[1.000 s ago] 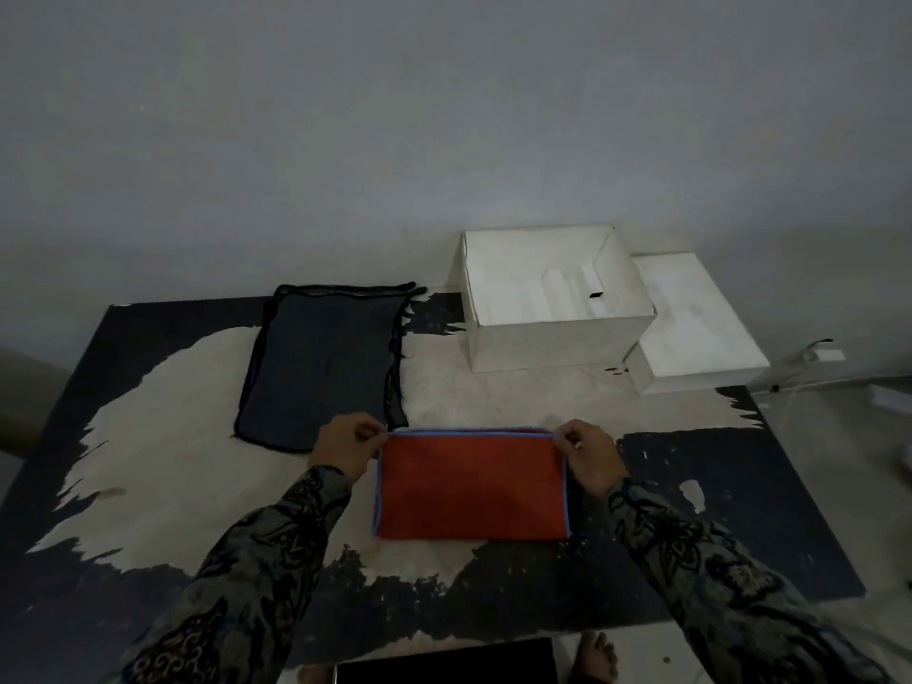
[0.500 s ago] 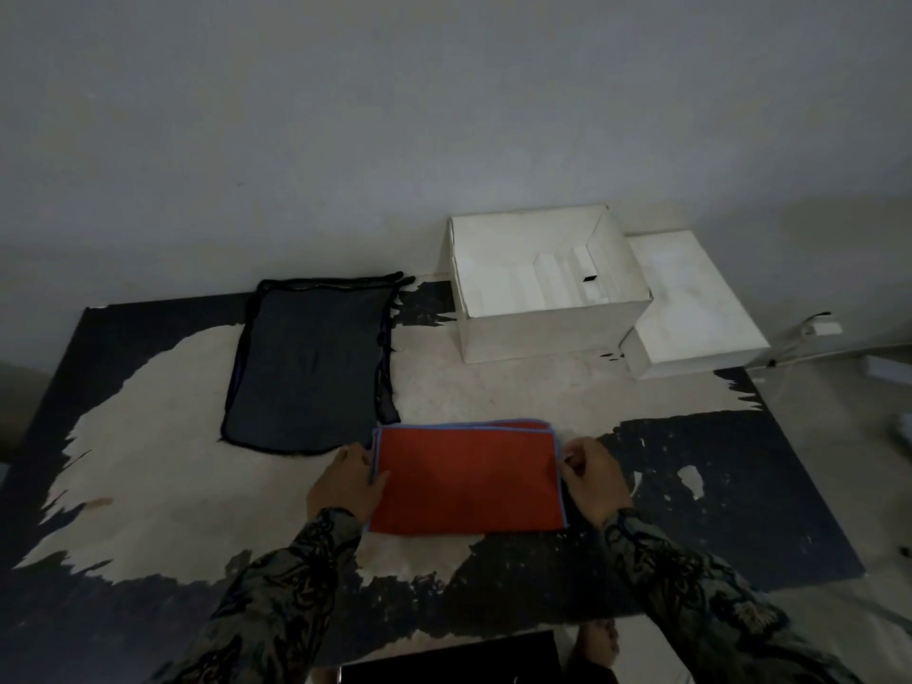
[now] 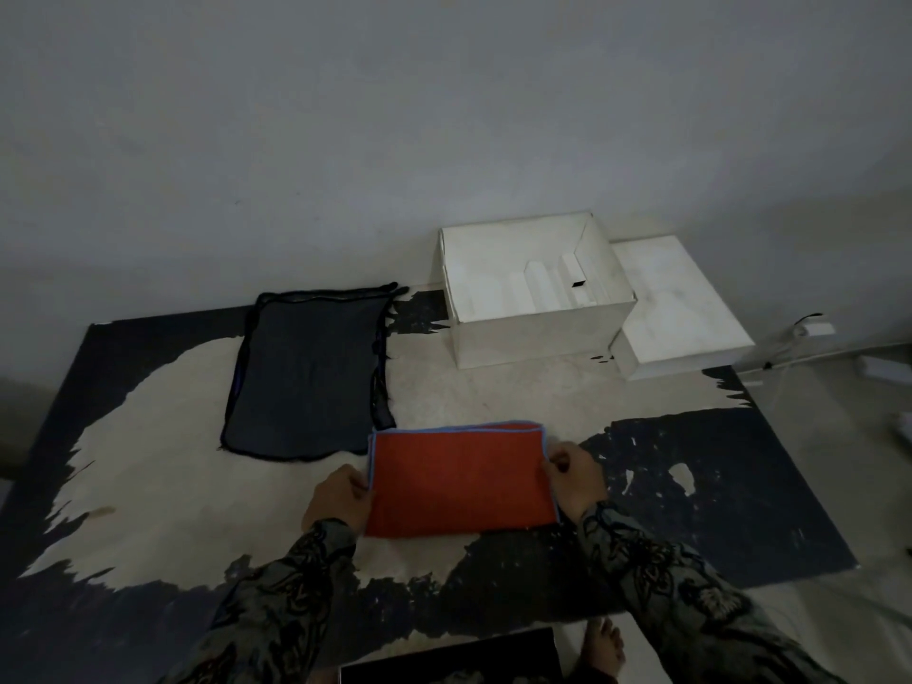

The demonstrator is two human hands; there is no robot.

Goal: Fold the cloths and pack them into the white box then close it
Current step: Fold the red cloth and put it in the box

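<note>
Worktop [image 3: 148, 436]: dark surface, pale worn patch across the middle, dim light.

White box [image 3: 538, 333] at 1 o'clock, open, some white card inserts standing inside. Its lid [image 3: 686, 308] lies flat just beside it, further toward 2 o'clock. Risk: the inserts may crowd the cloths, so the stack rides high and the lid won't seat.

Dark cloth [image 3: 306, 372] at 11 o'clock, spread flat, unfolded, near corner touching the red cloth.

Red cloth with blue hem [image 3: 459, 476], centre, folded to a rectangle. Layers at the far edge look slightly offset; another fold could worsen the skew.

Left hand [image 3: 340, 498] at its 9 o'clock edge; fingers hidden, grip cannot be told. Right hand [image 3: 575, 478] pinches the 3 o'clock edge. Risk: lifting by the edges alone lets the layers fall open, or drags the dark cloth's corner.
</note>
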